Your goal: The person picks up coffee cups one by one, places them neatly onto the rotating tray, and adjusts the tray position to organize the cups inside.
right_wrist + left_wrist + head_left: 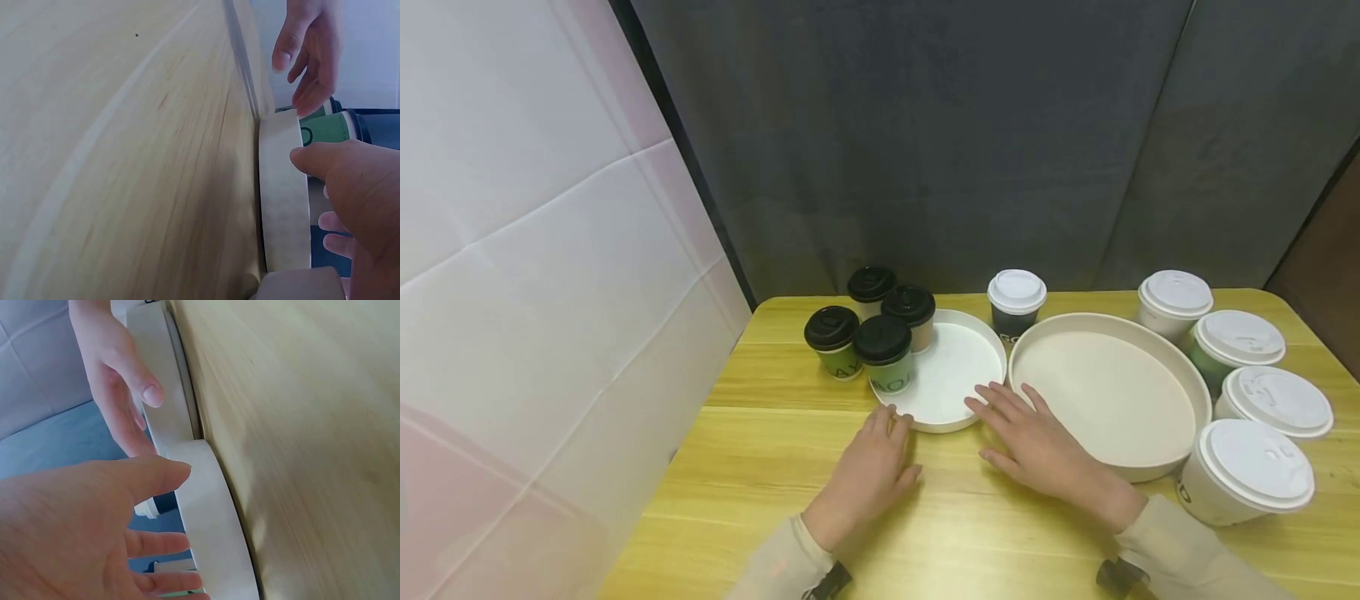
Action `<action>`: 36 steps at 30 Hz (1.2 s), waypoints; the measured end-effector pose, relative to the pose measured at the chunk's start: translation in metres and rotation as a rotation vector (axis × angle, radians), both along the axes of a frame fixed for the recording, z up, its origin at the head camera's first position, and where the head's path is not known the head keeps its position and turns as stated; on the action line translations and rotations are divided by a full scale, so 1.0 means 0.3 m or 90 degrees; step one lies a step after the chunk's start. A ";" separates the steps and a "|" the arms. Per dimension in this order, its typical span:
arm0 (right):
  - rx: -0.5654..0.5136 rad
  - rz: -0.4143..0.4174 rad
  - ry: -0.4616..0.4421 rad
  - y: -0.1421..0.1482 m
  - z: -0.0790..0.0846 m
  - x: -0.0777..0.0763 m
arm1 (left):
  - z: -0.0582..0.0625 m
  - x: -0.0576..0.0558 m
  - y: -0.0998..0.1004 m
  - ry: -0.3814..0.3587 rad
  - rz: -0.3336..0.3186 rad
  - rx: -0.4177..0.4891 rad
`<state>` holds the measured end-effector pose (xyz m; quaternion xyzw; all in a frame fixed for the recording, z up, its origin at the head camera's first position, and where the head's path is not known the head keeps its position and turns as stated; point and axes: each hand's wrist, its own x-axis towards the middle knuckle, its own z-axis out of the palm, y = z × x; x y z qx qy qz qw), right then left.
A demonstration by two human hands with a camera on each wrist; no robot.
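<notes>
In the head view a round white tray [951, 375] lies between my hands. My left hand [867, 471] is at its front left rim, fingers extended and fingertips at or very near the edge. My right hand [1037, 442] hovers by the front right rim with its fingers spread, partly over the beige tray's edge. Neither hand grips anything. Toward the white tray's left side stand a green paper cup with a black lid [883, 354] and a tan cup with a black lid [910, 310]. In the left wrist view my left thumb lies against the tray's side wall [209, 519].
A larger beige round tray [1112, 392] adjoins the white one. Left of the white tray are two more black-lidded cups, one green [835, 342] and one pale [871, 287]. A dark cup with a white lid [1017, 304] stands behind. Several white-lidded cups [1247, 467] line the right side.
</notes>
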<state>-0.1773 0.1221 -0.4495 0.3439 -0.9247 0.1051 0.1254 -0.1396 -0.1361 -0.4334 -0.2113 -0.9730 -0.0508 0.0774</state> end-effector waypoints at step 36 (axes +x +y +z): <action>0.003 0.025 -0.023 -0.028 -0.007 0.002 | -0.006 -0.041 -0.049 0.014 0.022 0.002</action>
